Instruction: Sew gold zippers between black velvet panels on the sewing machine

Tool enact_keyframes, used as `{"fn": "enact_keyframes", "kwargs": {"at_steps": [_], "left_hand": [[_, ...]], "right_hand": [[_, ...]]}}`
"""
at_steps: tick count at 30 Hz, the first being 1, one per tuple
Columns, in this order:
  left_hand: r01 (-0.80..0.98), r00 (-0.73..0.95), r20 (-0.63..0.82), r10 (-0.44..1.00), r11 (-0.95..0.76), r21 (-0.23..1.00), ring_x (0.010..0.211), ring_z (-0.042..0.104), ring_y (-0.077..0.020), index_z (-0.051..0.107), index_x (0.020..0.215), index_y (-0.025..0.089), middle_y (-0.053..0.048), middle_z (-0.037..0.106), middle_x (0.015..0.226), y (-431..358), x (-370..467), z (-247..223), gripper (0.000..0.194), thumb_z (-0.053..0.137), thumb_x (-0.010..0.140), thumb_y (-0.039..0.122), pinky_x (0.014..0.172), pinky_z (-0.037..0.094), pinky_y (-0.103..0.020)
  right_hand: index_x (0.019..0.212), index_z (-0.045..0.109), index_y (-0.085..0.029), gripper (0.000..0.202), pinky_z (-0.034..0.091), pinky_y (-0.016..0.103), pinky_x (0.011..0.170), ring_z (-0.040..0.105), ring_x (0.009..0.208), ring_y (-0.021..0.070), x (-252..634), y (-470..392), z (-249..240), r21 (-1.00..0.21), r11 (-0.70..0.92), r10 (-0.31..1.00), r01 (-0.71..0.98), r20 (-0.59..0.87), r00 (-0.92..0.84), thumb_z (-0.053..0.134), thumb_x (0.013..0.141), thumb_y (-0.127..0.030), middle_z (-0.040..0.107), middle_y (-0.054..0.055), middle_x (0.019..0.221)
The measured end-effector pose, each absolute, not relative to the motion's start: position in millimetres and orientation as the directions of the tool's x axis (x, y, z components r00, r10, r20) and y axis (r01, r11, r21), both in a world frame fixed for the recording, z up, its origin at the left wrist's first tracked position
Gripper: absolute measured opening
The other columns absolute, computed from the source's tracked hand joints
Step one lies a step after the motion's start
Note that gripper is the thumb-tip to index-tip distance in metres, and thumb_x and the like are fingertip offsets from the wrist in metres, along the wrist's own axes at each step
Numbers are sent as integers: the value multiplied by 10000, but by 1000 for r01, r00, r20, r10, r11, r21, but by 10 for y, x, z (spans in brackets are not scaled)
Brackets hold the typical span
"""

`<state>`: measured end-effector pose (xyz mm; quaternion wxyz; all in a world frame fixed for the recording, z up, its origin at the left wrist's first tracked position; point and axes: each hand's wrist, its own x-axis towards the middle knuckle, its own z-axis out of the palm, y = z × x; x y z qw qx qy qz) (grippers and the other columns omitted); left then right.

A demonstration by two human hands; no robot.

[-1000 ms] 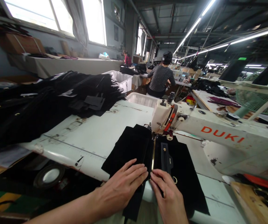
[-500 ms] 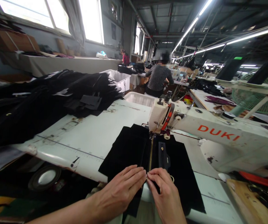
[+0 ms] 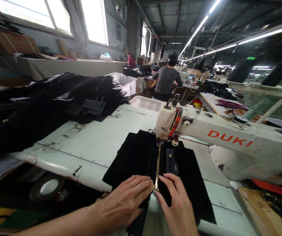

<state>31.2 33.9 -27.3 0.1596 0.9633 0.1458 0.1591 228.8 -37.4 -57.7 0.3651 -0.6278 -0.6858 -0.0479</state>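
One gold-toothed zipper point(image 3: 158, 167) runs from beneath the needle end of the sewing machine point(image 3: 219, 131) out to its near side, over black fabric point(image 3: 131, 159) laid before that machine. Also on the machine's near side, the left hand point(image 3: 133, 193) rests on the fabric, fingers pressed together; its thumb is hidden, so I cannot tell whether it pinches. The right hand point(image 3: 177, 198) has thumb and fingers spread apart, tips just beside the zipper's near end. Dark pieces point(image 3: 45, 101) (a thick, ragged heap) lie left of the machine; a co-worker point(image 3: 166, 80) sits beyond it.
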Motion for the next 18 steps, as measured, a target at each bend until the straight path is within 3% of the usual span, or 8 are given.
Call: {"fn": "enact_keyframes", "kwargs": {"at_steps": [9, 18], "left_hand": [[245, 872, 256, 417, -825, 509, 1304, 440, -269, 465, 1363, 174, -130, 527, 1336, 348, 259, -311, 576, 596, 810, 81, 1086, 424, -420], [171, 899, 286, 331, -868, 466, 1277, 470, -246, 463, 1347, 139, -125, 561, 1314, 418, 263, -219, 670, 494, 698, -23, 1089, 411, -389]], "right_hand": [[1165, 631, -220, 240, 576, 327, 869, 643, 1017, 197, 2387, -423, -660, -202, 333, 810, 921, 562, -170, 530, 948, -210, 685, 50, 1061], [1154, 654, -207, 257, 595, 372, 893, 671, 1023, 216, 2426, -397, -701, -75, 366, 775, 928, 577, -259, 517, 936, -202, 706, 58, 1073]]}}
